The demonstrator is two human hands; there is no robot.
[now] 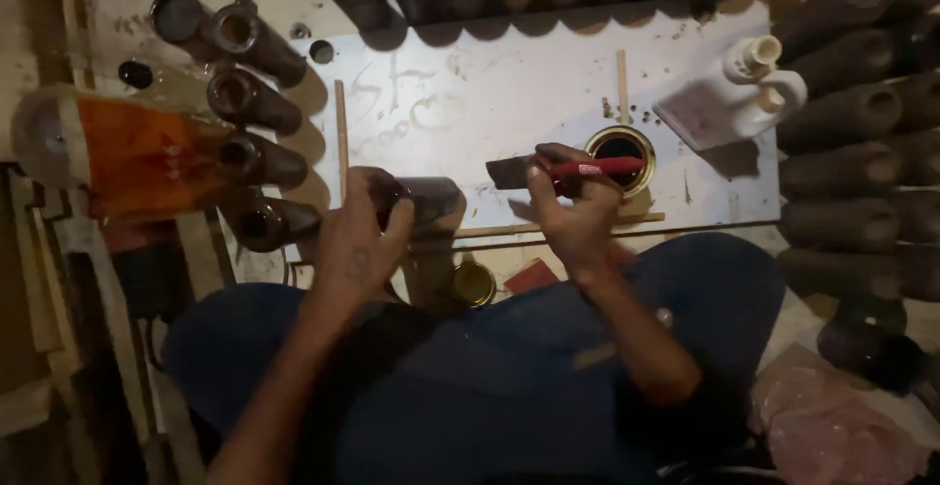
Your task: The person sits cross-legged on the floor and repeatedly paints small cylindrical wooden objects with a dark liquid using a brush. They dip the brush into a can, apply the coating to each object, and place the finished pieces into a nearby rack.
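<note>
Left hand (357, 240) gripping dark tube (421, 201) at board's (490, 93) near edge, fingers wrapped round, steadying it sideways for coating. Right hand (573, 216) pinching red-handled brush (563, 170), bristles toward tube. Open tin (621, 152) sitting beside brush for dipping.

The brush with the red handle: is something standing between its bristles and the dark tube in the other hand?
Nothing visible does. The right hand holds the brush with its bristles pointing toward the dark tube, which the left hand grips. Only bare white board shows in the gap between them.
</note>
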